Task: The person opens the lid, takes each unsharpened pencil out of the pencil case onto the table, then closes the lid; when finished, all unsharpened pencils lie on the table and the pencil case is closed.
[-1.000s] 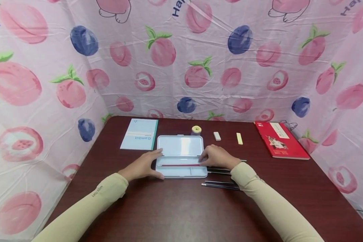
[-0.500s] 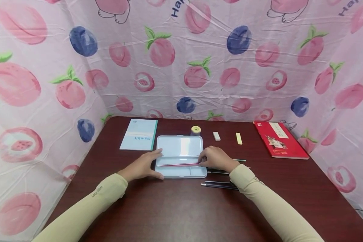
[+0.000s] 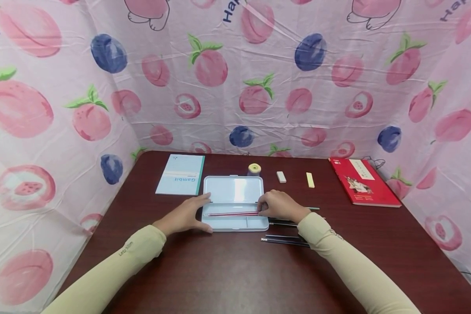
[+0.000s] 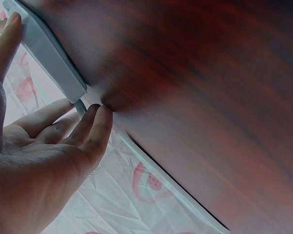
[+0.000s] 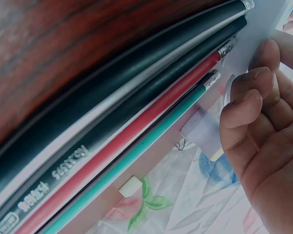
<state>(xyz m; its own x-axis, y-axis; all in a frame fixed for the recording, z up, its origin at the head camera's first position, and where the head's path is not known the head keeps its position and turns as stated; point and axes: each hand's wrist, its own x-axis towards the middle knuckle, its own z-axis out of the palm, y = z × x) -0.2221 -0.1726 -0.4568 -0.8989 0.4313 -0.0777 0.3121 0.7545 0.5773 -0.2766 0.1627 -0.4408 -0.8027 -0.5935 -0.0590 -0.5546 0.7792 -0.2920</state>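
Note:
A pale blue pencil case [image 3: 228,224] lies open on the table, its lid [image 3: 221,187] tipped back. My left hand [image 3: 183,214] rests at the case's left end, thumb by the front edge and fingers spread toward the hinge. The left wrist view shows that hand [image 4: 44,151] with fairly straight fingers touching the case [image 4: 53,56]. In the back compartment are red pencils [image 3: 231,214], two visible, set slightly apart. My right hand [image 3: 280,205] pinches one red pencil near its right end; its fingertips are partly hidden. Curled fingers of the right hand [image 5: 268,122] show in the right wrist view.
Dark pencils [image 3: 286,240], a red pencil [image 5: 132,131] and a green pencil [image 5: 136,151] lie right of the case. Behind stand a yellow-topped roll [image 3: 254,169], white eraser [image 3: 281,176] and yellow block [image 3: 310,179]. A notebook [image 3: 180,174] lies left, a red book [image 3: 365,181] right.
The red pencil in my right hand's fingers has tilted, so two red pencils now show apart in the case. My left hand has stayed in place.

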